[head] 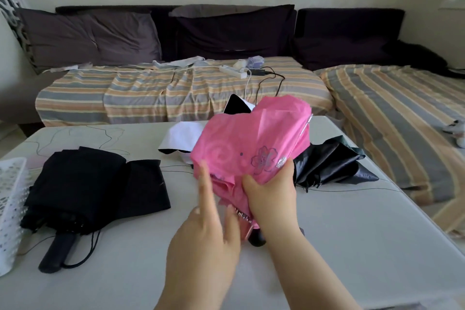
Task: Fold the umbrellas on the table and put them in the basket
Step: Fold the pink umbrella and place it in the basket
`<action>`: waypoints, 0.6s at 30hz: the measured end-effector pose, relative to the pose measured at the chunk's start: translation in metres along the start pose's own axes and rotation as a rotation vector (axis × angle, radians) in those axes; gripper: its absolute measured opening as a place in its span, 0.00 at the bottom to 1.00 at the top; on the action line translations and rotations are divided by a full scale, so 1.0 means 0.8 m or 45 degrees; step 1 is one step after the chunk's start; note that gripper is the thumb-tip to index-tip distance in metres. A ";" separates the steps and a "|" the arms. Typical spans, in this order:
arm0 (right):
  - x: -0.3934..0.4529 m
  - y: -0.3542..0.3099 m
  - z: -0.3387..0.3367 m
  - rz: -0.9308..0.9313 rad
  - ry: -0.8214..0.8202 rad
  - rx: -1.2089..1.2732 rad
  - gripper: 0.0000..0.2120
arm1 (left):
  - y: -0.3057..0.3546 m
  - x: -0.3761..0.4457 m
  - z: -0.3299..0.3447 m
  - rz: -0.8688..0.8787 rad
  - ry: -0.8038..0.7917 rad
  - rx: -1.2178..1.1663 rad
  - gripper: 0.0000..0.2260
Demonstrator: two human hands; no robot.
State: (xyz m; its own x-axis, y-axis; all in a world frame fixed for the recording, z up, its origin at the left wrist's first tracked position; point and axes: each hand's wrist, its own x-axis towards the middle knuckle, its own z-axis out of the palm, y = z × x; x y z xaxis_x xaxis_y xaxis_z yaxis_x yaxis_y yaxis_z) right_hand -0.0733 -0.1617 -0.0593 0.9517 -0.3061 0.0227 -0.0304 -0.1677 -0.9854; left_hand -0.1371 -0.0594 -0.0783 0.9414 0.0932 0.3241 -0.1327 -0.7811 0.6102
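Fingers point(284, 173) of right hand point(271, 196) grip pink umbrella point(251, 143).

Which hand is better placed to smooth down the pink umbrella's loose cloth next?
Probably the left hand: its fingers are straight and free, right beside the pink umbrella. The right hand already has its grip on the bundle, keeping it up.

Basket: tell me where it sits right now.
In the head view the white perforated basket sits at the table's far left edge, cut off by the frame, right beside the large black umbrella.
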 end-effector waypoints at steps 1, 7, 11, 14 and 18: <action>0.000 -0.002 -0.004 -0.024 -0.007 -0.012 0.31 | 0.004 -0.004 0.003 0.102 -0.003 0.054 0.30; -0.013 0.001 0.009 -0.068 -0.130 0.102 0.39 | 0.022 0.005 0.005 -0.189 -0.251 -0.593 0.18; -0.017 -0.003 0.010 -0.104 -0.124 0.256 0.37 | 0.018 0.017 -0.001 -0.182 -0.121 -0.813 0.23; -0.013 -0.007 -0.003 -0.029 -0.335 0.324 0.36 | 0.015 0.027 -0.006 -0.282 -0.043 -1.009 0.25; -0.013 -0.007 -0.018 -0.163 -0.263 0.147 0.14 | -0.001 0.039 -0.015 -0.476 0.038 -1.309 0.21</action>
State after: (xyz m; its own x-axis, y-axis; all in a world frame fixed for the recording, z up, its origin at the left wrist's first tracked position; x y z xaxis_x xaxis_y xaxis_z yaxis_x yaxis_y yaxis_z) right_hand -0.0873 -0.1714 -0.0517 0.9881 -0.0898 0.1252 0.1180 -0.0815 -0.9897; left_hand -0.1114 -0.0484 -0.0598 0.9701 0.2427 0.0013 -0.0482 0.1874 0.9811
